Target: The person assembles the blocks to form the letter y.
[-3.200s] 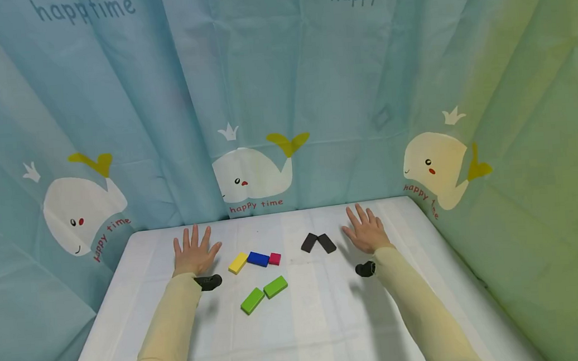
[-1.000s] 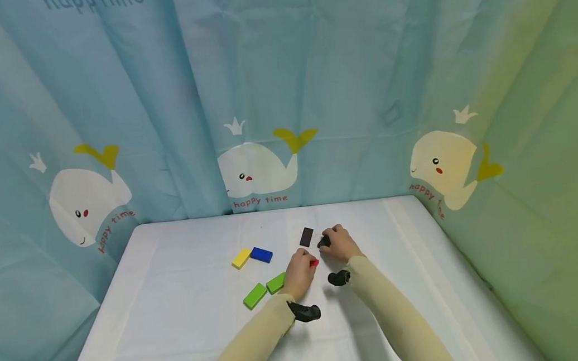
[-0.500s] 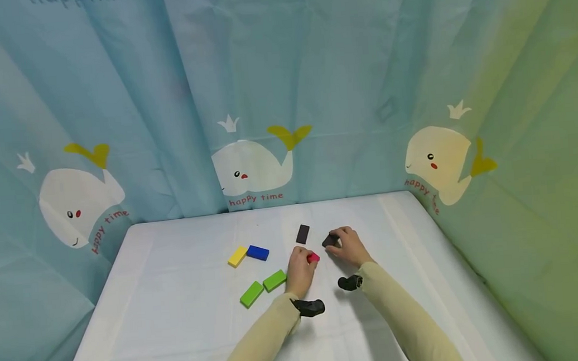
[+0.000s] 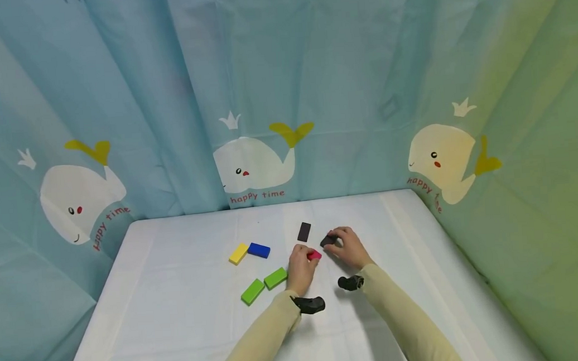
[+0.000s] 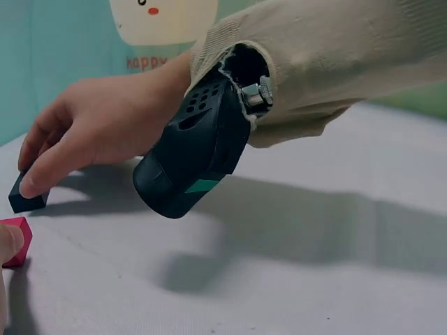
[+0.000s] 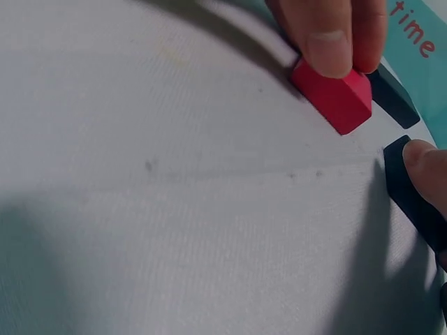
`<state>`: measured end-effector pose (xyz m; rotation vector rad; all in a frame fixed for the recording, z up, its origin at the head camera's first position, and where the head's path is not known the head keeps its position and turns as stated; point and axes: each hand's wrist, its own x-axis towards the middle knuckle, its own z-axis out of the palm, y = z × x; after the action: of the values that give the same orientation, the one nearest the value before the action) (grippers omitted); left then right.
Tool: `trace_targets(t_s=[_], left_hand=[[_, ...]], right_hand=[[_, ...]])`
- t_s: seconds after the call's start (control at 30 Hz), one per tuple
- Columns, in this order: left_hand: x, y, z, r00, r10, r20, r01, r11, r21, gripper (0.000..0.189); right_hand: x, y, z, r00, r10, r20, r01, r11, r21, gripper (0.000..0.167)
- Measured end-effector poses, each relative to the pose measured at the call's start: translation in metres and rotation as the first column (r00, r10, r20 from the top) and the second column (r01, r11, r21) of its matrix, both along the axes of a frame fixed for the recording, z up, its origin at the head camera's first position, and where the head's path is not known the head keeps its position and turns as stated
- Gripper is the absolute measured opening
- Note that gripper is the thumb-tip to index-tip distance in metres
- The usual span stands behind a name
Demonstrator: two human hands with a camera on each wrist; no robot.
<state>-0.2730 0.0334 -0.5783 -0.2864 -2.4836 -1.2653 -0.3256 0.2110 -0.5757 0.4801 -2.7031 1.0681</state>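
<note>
At three o'clock from the blue block (image 4: 259, 250), now parted from it, the pink block (image 6: 341, 102) is pinched by the left hand (image 4: 301, 269); the right hand (image 4: 350, 249) grips a black block (image 6: 411, 197); both engaged.

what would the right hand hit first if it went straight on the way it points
Probably the loose black block, ahead and left of the right hand; depth is unclear, so it might miss.
</note>
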Motion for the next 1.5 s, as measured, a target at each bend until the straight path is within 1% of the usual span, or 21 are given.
trace_targets(t_s=[0.13, 0.27, 0.37, 0.63, 0.77, 0.9, 1.0, 1.13, 1.37, 1.47, 1.5], left_hand=[[-0.0027, -0.0002, -0.0021, 1.0, -0.002, -0.02, 0.003, 1.0, 0.012, 0.014], [-0.0055, -0.0014, -0.0056, 0.999, -0.012, -0.033, 0.012, 1.0, 0.015, 0.013], [-0.0061, -0.0025, -0.007, 0.999, -0.021, -0.029, 0.021, 1.0, 0.015, 0.012], [-0.0046, -0.0033, -0.0011, 0.999, -0.031, -0.004, 0.031, 0.999, -0.006, 0.012], [-0.0039, -0.0045, 0.0017, 0.999, -0.044, 0.024, 0.044, 0.999, 0.012, 0.013], [-0.0036, -0.0061, 0.0021, 0.997, -0.068, 0.028, 0.067, 0.997, 0.027, 0.014], [-0.0037, -0.0072, 0.0004, 0.996, -0.084, 0.016, 0.084, 0.996, 0.026, 0.013], [-0.0046, -0.0078, -0.0006, 0.995, -0.095, 0.013, 0.095, 0.995, 0.027, 0.01], [-0.0068, -0.0086, 0.0013, 0.995, -0.1, 0.019, 0.099, 0.995, 0.007, 0.008], [-0.0072, -0.0085, 0.0014, 0.994, -0.099, 0.035, 0.1, 0.995, -0.009, 0.009], [-0.0071, -0.0083, 0.0013, 0.994, -0.099, 0.046, 0.1, 0.995, -0.009, 0.009]], right_hand=[[-0.001, -0.0008, -0.0005, 1.0, 0.008, -0.013, -0.008, 0.999, -0.053, 0.033], [-0.0014, -0.0015, -0.0015, 1.0, 0.002, -0.007, -0.003, 0.997, -0.073, 0.03], [-0.0008, -0.002, -0.0015, 1.0, -0.004, 0.009, 0.004, 0.997, -0.079, 0.03], [-0.0011, -0.0015, -0.0027, 1.0, -0.009, 0.028, 0.011, 0.997, -0.081, 0.028], [-0.0013, -0.0012, -0.0027, 0.999, -0.009, 0.041, 0.012, 0.996, -0.084, 0.027], [-0.0009, -0.0013, -0.002, 0.998, -0.009, 0.06, 0.014, 0.996, -0.085, 0.027], [-0.0005, -0.0016, -0.002, 0.998, -0.008, 0.066, 0.013, 0.997, -0.08, 0.027], [-0.0011, -0.001, -0.0034, 0.998, 0.002, 0.057, 0.003, 0.996, -0.093, 0.028], [0.0017, -0.0004, -0.0038, 0.999, 0.03, -0.039, -0.035, 0.993, -0.114, 0.03], [0.0011, -0.0006, -0.005, 0.999, 0.026, -0.031, -0.03, 0.993, -0.111, 0.026], [0.0004, -0.0008, -0.0054, 0.999, 0.03, -0.015, -0.032, 0.993, -0.114, 0.025]])
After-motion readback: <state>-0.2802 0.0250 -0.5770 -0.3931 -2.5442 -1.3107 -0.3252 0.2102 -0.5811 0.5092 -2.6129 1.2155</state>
